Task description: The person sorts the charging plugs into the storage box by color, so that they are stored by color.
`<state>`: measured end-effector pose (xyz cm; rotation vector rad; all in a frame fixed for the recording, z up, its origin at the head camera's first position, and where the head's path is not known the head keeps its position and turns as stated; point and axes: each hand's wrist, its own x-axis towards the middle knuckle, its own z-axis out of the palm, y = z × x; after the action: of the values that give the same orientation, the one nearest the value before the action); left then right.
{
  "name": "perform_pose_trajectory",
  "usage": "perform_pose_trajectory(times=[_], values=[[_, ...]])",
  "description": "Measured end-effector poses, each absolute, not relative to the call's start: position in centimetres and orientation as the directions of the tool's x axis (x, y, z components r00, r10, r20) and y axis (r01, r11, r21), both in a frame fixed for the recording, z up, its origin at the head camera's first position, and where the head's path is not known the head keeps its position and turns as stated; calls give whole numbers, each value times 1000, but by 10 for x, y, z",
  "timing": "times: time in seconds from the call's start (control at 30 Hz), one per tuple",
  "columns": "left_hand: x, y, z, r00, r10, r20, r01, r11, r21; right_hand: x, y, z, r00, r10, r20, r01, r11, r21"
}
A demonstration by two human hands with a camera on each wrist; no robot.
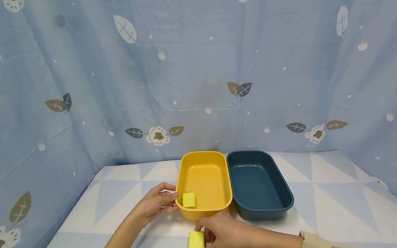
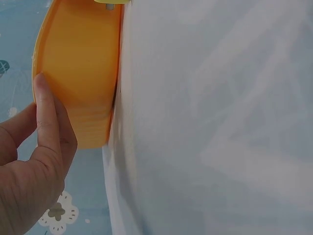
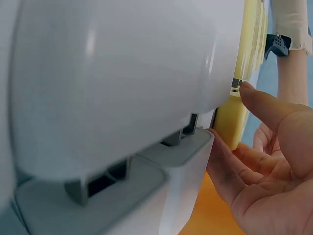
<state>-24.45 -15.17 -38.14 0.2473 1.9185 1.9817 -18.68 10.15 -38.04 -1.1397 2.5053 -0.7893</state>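
Observation:
My right hand (image 1: 224,233) pinches a yellow plug charger (image 1: 196,244) at its two ends, just in front of the yellow bin (image 1: 209,214). Seen from the right wrist, the thumb is at one end of the charger (image 3: 230,122) and fingertips are at the other. On the bin's left side, my left hand (image 1: 157,203) holds the rim. The left wrist view has its fingers (image 2: 47,122) against the outer wall. A second yellow charger (image 1: 189,200) lies inside the bin, at the front left corner, prongs pointing to the back.
A dark blue bin (image 1: 261,210) stands right beside the yellow one. Close to the right wrist camera are white plug chargers (image 3: 181,181) with metal prongs, and another yellow ridged piece (image 3: 252,39). A blue patterned curtain (image 1: 195,81) hangs behind the table.

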Motion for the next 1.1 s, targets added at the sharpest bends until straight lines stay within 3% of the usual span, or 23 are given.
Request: perform_pose_trajectory(times=[0.53, 1.1], values=[[-245, -152, -382, -917, 375, -133, -144, -2, 990, -186, 101, -379, -630, -776, 27, -666, 523, -532], [-244, -153, -384, -912, 386, -136, -146, 4, 989, -184, 114, -364, -682, -729, 57, -535, 444, -719]])
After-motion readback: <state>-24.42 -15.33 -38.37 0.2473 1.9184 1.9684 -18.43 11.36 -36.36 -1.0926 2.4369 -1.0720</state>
